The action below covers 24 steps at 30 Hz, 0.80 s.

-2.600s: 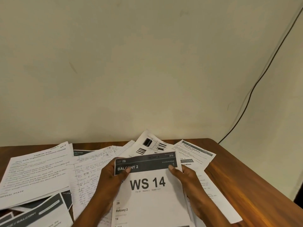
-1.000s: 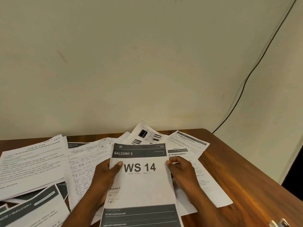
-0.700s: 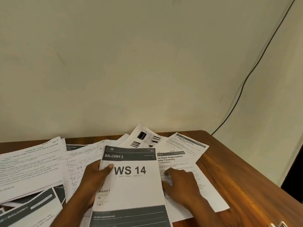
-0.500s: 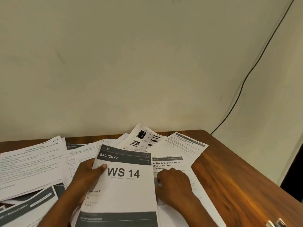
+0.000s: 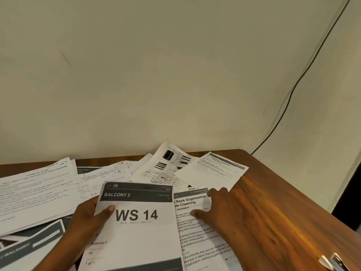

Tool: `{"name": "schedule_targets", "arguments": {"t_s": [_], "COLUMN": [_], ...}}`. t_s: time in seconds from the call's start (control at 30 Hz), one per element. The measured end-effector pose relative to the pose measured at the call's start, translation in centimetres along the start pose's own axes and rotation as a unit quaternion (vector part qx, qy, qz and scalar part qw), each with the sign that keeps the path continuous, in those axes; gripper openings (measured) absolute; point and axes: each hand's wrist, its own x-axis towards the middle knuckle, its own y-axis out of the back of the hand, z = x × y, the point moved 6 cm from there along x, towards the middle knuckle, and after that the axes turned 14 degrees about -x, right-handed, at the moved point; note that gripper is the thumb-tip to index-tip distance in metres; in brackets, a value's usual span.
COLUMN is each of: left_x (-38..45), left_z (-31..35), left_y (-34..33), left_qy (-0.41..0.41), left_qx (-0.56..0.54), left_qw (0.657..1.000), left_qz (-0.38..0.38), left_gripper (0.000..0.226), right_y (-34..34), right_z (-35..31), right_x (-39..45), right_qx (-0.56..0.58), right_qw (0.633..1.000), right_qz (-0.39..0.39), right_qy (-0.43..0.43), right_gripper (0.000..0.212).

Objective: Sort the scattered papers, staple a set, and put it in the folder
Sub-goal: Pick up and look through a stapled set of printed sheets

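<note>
My left hand [image 5: 88, 218] pinches the left edge of the "WS 14 / Balcony 2" sheet [image 5: 136, 231], thumb on top, fingers underneath. To its right lies a printed "Rack Organization" sheet [image 5: 197, 231]; my right hand [image 5: 220, 210] rests flat on it with fingers spread. More scattered papers cover the wooden table [image 5: 283, 212]: a typed page [image 5: 33, 190] at far left, handwritten lined sheets [image 5: 109, 175], a sheet with furniture drawings [image 5: 172, 161], and an "Organize Napkins" sheet [image 5: 216, 169]. A metal stapler [image 5: 332, 261] shows at the bottom right corner. No folder is visible.
Another dark-banded "Balcony" sheet [image 5: 29, 245] lies at the bottom left. The table's right edge runs diagonally past bare wood. A black cable [image 5: 304, 71] hangs down the wall to the table's back right corner.
My right hand let go of the WS 14 sheet and moved right onto the Rack Organization sheet. My left hand carried the WS 14 sheet leftward, uncovering that sheet.
</note>
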Motion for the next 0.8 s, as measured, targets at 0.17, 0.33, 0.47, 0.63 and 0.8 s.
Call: {"name": "schedule_targets", "arguments": {"t_s": [0.17, 0.33, 0.47, 0.63, 0.8], "left_x": [0.4, 0.6, 0.6, 0.4, 0.4], "left_z": [-0.4, -0.3, -0.2, 0.0, -0.2], "left_y": [0.1, 0.5, 0.5, 0.4, 0.3], "left_qy": [0.002, -0.001, -0.01, -0.018, -0.019], "left_qx": [-0.026, -0.052, -0.047, -0.03, -0.022], "left_qw": [1.0, 0.999, 0.999, 0.999, 1.0], "left_qz": [-0.01, 0.002, 0.003, -0.006, -0.004], "left_gripper": [0.01, 0.009, 0.009, 0.009, 0.011], "right_y": [-1.3, -2.0, -2.8, -2.4, -2.3], "right_z": [1.9, 3.6, 5.2, 4.7, 3.1], "right_x": [1.0, 1.9, 2.6, 2.4, 2.0], "right_qx": [0.062, 0.142, 0.209, 0.21, 0.194], "right_qw": [0.994, 0.982, 0.967, 0.969, 0.972], "right_qz": [-0.058, -0.083, -0.089, -0.075, -0.082], "right_qy": [-0.061, -0.095, -0.114, -0.106, -0.104], "right_gripper": [0.099, 0.093, 0.071, 0.062, 0.072]}}
